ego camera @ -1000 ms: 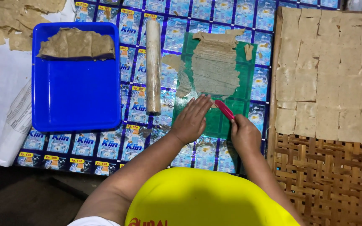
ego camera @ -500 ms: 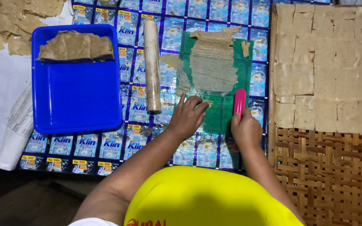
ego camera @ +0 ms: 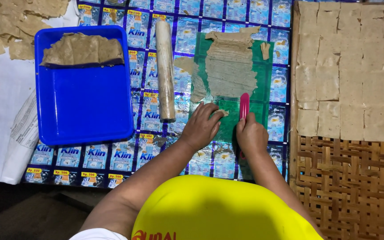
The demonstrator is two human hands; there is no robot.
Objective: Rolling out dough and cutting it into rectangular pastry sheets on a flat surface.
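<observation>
Dough sheet (ego camera: 230,66) on green mat (ego camera: 263,104), twelve o'clock of both hands. Left hand (ego camera: 202,126), fingers spread, steadies the mat; right hand (ego camera: 250,137) clamps pink scraper (ego camera: 244,106), blade toward the dough edge.

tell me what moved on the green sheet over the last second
The right hand turned the pink scraper from a slant to upright, pointing up the green sheet toward the flattened dough. The left hand slid slightly right, its fingers now flat on the sheet beside the scraper. The rolling pin, blue tray and cut squares stayed put.
</observation>
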